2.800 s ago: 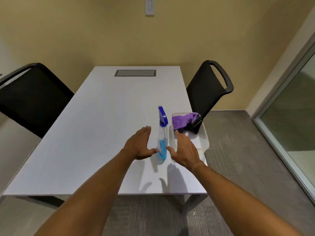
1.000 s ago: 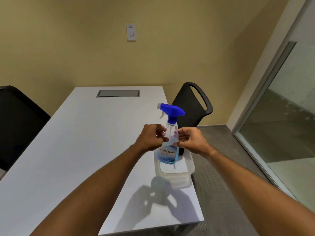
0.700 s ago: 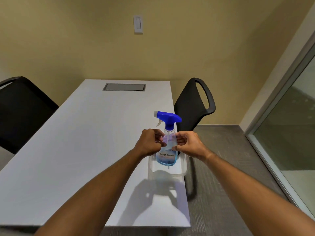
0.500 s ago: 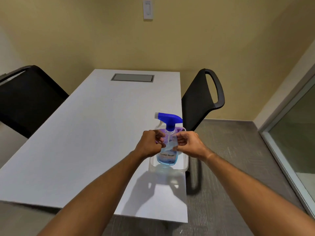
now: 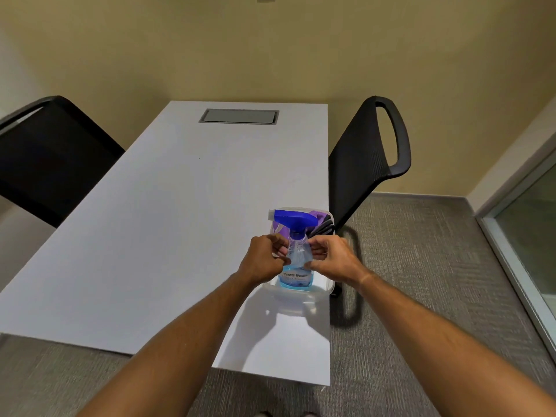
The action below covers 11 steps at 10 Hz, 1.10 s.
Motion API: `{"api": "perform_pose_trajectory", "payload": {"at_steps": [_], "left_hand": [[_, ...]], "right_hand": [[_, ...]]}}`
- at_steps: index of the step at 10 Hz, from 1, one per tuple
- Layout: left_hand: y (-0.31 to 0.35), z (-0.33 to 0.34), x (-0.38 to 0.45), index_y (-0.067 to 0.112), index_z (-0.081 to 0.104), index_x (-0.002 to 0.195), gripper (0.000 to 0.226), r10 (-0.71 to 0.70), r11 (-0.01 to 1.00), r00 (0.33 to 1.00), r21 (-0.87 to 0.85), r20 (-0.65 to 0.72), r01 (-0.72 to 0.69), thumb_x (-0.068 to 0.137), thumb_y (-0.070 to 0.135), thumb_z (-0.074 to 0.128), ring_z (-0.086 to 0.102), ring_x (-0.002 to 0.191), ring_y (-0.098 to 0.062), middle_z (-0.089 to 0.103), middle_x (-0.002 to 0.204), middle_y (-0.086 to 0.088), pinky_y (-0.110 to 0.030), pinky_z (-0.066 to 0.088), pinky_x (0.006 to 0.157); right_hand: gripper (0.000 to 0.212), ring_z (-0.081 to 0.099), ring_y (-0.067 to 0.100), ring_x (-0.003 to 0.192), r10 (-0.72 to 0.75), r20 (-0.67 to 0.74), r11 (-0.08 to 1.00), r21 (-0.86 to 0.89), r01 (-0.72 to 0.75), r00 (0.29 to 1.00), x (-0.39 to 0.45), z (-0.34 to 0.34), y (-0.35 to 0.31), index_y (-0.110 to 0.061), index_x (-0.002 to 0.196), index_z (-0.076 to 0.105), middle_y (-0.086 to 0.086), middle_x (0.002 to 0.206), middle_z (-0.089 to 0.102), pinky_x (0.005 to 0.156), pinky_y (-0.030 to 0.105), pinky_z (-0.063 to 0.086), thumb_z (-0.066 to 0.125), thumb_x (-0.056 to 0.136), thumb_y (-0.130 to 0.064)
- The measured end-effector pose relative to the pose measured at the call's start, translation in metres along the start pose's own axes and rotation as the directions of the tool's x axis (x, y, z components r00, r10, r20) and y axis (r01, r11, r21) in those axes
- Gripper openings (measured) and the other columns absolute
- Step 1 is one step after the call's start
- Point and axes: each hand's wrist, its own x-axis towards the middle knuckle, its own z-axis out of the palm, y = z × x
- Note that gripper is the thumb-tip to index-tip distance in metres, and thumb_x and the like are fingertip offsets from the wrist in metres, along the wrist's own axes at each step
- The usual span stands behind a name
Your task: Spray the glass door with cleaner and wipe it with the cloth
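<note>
Behind, chair [image 5: 365, 164] beside table [image 5: 168, 224]

Left of the fingers [image 5: 281, 251], bare bench [image 5: 156, 224] is left open. Directly below them, passage is blocked by the plastic tub [image 5: 301, 291]. Beyond and to their right, the way is obstructed by a black chair [image 5: 365, 164].
</note>
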Motion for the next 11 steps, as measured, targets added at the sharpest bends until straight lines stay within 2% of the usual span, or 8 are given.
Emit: {"api": "perform_pose_trajectory", "payload": {"at_steps": [2,5,6,7,8,9,10,11], "left_hand": [[-0.005,0.002,0.001,0.016,0.060,0.095,0.028,-0.010,1.000,1.000,0.001,0.020,0.010,0.077,0.002,0.076,0.064,0.081,-0.016,0.064,0.086,0.001,-0.020,0.054,0.077],[-0.006,0.000,0.000,0.017,0.059,0.097,0.029,0.003,1.000,0.999,-0.005,0.049,-0.002,0.077,0.008,0.078,0.062,0.077,-0.013,0.064,0.088,0.002,-0.009,0.048,0.067],[-0.005,-0.001,-0.003,0.018,0.058,0.098,0.031,-0.001,1.000,0.998,-0.011,0.062,0.002,0.077,0.014,0.080,0.063,0.081,-0.015,0.065,0.090,0.002,-0.013,0.050,0.071],[-0.006,-0.002,-0.006,0.016,0.060,0.103,0.036,0.004,1.000,0.998,-0.022,0.068,-0.003,0.075,0.018,0.082,0.063,0.084,-0.015,0.068,0.096,-0.002,-0.020,0.053,0.077],[-0.007,-0.013,-0.014,0.012,0.059,0.121,0.060,0.074,0.997,0.996,-0.018,0.052,-0.073,0.070,0.030,0.085,0.059,0.092,-0.009,0.068,0.112,-0.002,-0.016,0.046,0.079],[-0.004,-0.026,-0.023,0.016,0.051,0.133,0.079,0.161,0.987,0.986,0.016,0.040,-0.162,0.067,0.042,0.086,0.054,0.104,-0.008,0.060,0.123,0.004,-0.012,0.040,0.080],[0.000,-0.047,-0.027,0.026,0.026,0.149,0.104,0.206,0.973,0.975,0.086,0.078,-0.213,0.065,0.052,0.083,0.043,0.131,-0.015,0.039,0.151,0.000,-0.025,0.039,0.100],[-0.002,-0.057,-0.028,0.029,0.006,0.154,0.120,0.171,0.971,0.983,0.159,0.073,-0.181,0.063,0.065,0.076,0.028,0.144,-0.020,0.020,0.160,0.001,-0.040,0.035,0.113]], "right_hand": [[0.043,0.067,0.009,0.096,-0.001,-0.010,1.000,-0.002,0.001,1.000,-0.006,0.005,0.001,-0.009,0.113,0.068,0.001,0.105,0.070,0.086,0.025,0.058,0.082,0.073,-0.003],[0.048,0.066,0.008,0.098,0.008,-0.029,1.000,-0.024,-0.009,1.000,-0.008,0.011,0.000,-0.010,0.117,0.065,0.001,0.109,0.069,0.088,0.026,0.058,0.083,0.073,-0.005],[0.054,0.065,0.011,0.100,0.018,-0.051,0.999,-0.038,-0.020,0.999,-0.010,0.014,-0.001,-0.009,0.123,0.062,0.002,0.111,0.068,0.086,0.022,0.057,0.083,0.073,-0.005],[0.060,0.064,0.014,0.102,0.016,-0.062,0.999,-0.046,-0.018,0.998,-0.013,0.016,-0.002,-0.009,0.128,0.059,0.002,0.111,0.066,0.087,0.024,0.056,0.083,0.073,-0.007],[0.074,0.057,0.012,0.110,0.018,-0.063,0.999,-0.047,-0.021,0.998,-0.021,0.020,-0.004,-0.014,0.138,0.050,-0.002,0.119,0.059,0.096,0.031,0.052,0.085,0.073,-0.022],[0.086,0.052,0.012,0.117,-0.015,-0.107,0.997,-0.075,0.007,0.994,-0.026,0.019,-0.007,-0.019,0.142,0.045,-0.006,0.128,0.054,0.103,0.036,0.046,0.084,0.070,-0.043],[0.097,0.042,0.018,0.133,-0.075,-0.192,0.985,-0.168,0.042,0.979,-0.030,0.015,-0.019,-0.025,0.149,0.033,0.000,0.148,0.046,0.114,0.043,0.035,0.074,0.069,-0.059],[0.104,0.033,0.022,0.142,-0.108,-0.256,0.975,-0.216,0.052,0.961,-0.029,0.014,-0.026,-0.024,0.154,0.024,0.003,0.156,0.036,0.114,0.038,0.021,0.070,0.068,-0.062]]}}
